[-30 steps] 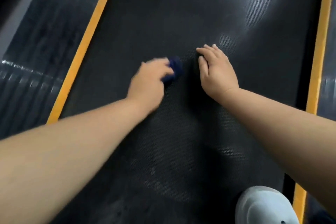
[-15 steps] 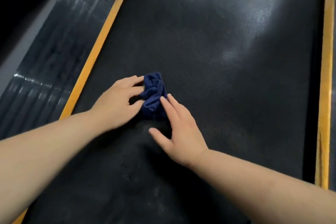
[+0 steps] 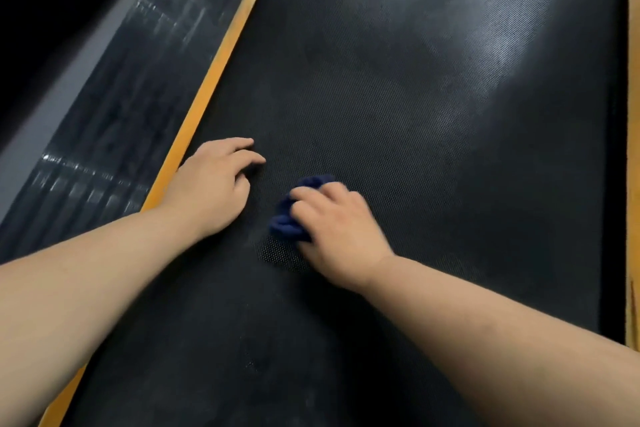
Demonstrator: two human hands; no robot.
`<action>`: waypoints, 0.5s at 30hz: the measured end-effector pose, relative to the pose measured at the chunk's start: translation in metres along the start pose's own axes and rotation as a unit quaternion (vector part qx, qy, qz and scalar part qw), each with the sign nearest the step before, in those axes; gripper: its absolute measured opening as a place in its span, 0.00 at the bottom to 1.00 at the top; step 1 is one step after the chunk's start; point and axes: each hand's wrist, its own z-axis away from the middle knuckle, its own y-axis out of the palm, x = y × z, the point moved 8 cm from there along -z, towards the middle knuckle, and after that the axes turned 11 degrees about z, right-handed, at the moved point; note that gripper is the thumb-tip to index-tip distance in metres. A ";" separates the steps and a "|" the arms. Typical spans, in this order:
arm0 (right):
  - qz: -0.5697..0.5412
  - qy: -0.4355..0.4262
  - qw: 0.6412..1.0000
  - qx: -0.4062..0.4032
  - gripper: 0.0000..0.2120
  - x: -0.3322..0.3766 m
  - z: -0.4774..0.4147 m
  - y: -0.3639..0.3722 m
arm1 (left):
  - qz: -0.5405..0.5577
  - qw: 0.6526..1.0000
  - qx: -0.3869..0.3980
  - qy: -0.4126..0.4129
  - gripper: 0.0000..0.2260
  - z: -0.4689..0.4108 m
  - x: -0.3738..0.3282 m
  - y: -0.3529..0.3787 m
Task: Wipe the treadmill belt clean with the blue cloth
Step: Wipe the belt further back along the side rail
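In the centre of the frame I see my right hand (image 3: 337, 232) over the blue cloth (image 3: 287, 224), fingers curled round it, holding it on the treadmill belt (image 3: 398, 114). The hand is blurred, so I can't read the exact hold. To its left my left hand (image 3: 214, 184) rests on the belt, fingers loosely bent, holding nothing, beside the yellow stripe (image 3: 207, 80).

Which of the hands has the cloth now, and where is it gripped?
The right hand grips the bunched blue cloth from above; the left hand holds nothing, resting on the treadmill belt.
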 end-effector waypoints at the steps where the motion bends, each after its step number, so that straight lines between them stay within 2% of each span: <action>1: 0.012 0.054 0.998 -0.010 0.13 -0.031 0.004 -0.003 | 0.003 1.000 0.008 0.004 0.18 -0.001 -0.004 0.001; 3: 0.049 0.233 0.971 -0.036 0.14 -0.109 0.020 -0.022 | 0.000 0.998 0.058 0.022 0.20 -0.004 -0.018 0.009; 5: 0.061 0.390 0.918 -0.026 0.16 -0.163 0.040 -0.035 | -0.033 0.991 0.119 0.049 0.23 -0.008 -0.034 0.024; 7: 0.070 0.429 0.900 -0.018 0.17 -0.160 0.044 -0.031 | -0.073 0.981 0.165 0.069 0.27 -0.011 -0.050 0.039; 11: 0.035 0.308 0.950 -0.033 0.19 -0.067 0.056 -0.014 | -0.134 0.962 0.225 0.079 0.33 -0.021 -0.072 0.060; 13: 0.007 0.194 0.981 -0.011 0.21 -0.026 0.078 -0.005 | -0.189 0.943 0.264 0.076 0.36 -0.021 -0.077 0.065; 15: 0.003 0.093 0.996 0.010 0.21 -0.015 0.099 -0.005 | -0.244 0.919 0.302 0.075 0.39 -0.020 -0.081 0.067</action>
